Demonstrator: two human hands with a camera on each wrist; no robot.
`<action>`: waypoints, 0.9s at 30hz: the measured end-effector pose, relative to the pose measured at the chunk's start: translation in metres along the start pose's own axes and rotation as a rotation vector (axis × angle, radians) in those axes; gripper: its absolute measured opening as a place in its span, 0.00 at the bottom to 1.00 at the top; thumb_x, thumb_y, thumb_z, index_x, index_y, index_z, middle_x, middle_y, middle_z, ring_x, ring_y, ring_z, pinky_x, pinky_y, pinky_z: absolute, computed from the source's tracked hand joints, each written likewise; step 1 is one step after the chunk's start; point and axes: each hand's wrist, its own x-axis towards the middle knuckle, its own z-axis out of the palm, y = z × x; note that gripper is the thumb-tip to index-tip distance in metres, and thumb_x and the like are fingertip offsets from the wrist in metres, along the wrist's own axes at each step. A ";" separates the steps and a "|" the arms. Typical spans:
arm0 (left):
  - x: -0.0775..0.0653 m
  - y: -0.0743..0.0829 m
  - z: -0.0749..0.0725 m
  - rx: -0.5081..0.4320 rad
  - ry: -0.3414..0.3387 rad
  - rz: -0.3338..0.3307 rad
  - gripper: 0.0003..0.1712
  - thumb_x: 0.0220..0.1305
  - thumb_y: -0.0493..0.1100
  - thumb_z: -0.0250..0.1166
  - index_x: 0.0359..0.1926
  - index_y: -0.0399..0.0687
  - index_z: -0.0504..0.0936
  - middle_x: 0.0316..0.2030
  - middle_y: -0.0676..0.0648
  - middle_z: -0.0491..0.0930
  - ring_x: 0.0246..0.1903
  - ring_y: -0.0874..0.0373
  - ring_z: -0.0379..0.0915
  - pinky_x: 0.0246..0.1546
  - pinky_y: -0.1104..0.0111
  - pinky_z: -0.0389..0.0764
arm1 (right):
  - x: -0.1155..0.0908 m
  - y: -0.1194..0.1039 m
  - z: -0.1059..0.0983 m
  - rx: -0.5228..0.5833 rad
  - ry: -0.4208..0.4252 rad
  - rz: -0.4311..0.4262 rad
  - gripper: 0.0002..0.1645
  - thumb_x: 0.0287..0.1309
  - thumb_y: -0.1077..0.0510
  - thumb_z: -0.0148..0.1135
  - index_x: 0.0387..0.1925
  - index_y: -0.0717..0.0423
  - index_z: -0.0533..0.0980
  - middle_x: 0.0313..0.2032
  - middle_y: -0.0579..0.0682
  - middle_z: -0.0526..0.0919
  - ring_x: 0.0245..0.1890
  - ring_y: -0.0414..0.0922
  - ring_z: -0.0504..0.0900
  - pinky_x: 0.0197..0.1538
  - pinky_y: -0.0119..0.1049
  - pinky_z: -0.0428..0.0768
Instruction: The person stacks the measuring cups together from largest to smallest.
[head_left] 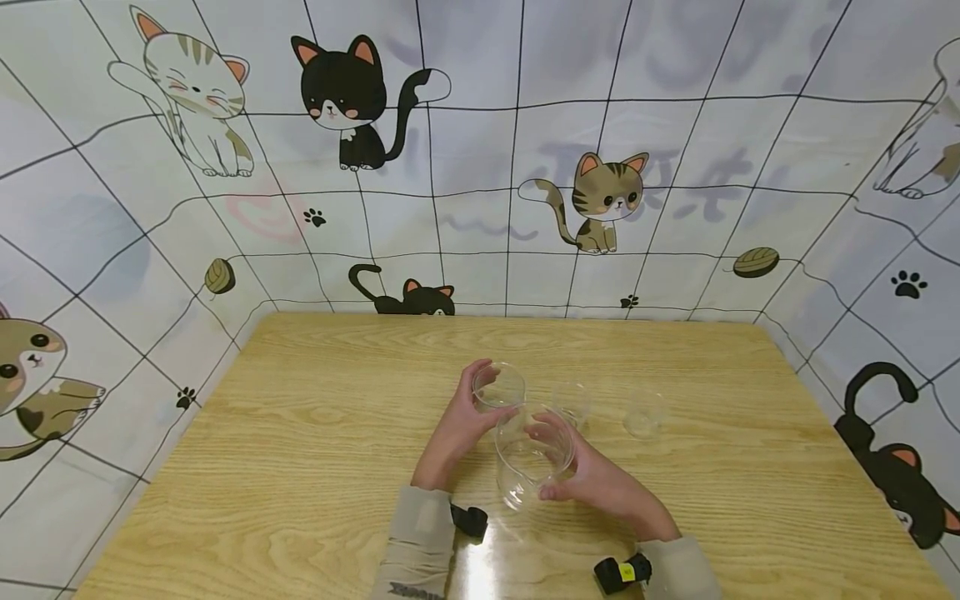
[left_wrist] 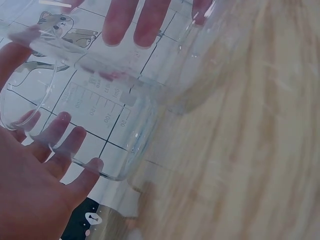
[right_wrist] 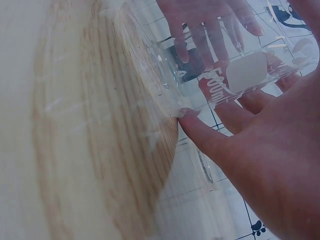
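My left hand [head_left: 467, 423] holds a clear glass beaker [head_left: 500, 387], its fingers and thumb curled round the side. In the left wrist view, this beaker [left_wrist: 102, 107] bears a printed scale of numbers. Nearer to me, my right hand [head_left: 588, 471] grips a larger clear beaker [head_left: 525, 479] round its side. White print reading about 500 ml shows on the larger beaker [right_wrist: 247, 70] in the right wrist view. The two beakers are close together and overlap in the head view; whether they touch I cannot tell.
Two smaller clear glass vessels, one [head_left: 573, 402] just beyond my right hand and another [head_left: 643, 415] farther right, stand on the wooden table [head_left: 337, 400]. Cat-printed cloth [head_left: 480, 167] closes off the back and sides. Black straps [head_left: 470, 522] sit at both wrists.
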 end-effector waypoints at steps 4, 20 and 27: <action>0.000 0.000 -0.001 -0.014 -0.008 0.016 0.44 0.52 0.45 0.67 0.65 0.50 0.51 0.61 0.44 0.60 0.62 0.52 0.52 0.60 0.52 0.52 | 0.000 -0.001 0.000 0.002 0.005 0.013 0.54 0.46 0.64 0.66 0.66 0.37 0.44 0.65 0.56 0.54 0.64 0.55 0.53 0.59 0.57 0.56; -0.002 -0.004 -0.010 -0.036 -0.010 0.041 0.44 0.52 0.44 0.66 0.64 0.49 0.49 0.62 0.46 0.60 0.62 0.51 0.52 0.60 0.53 0.53 | 0.000 0.000 0.000 0.017 0.001 -0.010 0.53 0.46 0.63 0.66 0.66 0.41 0.44 0.65 0.58 0.53 0.65 0.55 0.50 0.60 0.55 0.53; -0.002 -0.005 -0.013 -0.036 -0.024 0.068 0.44 0.53 0.44 0.65 0.64 0.46 0.49 0.63 0.44 0.59 0.63 0.50 0.51 0.60 0.51 0.51 | 0.001 -0.002 0.002 0.002 0.022 0.017 0.53 0.46 0.64 0.65 0.66 0.38 0.44 0.65 0.56 0.54 0.64 0.54 0.51 0.58 0.59 0.54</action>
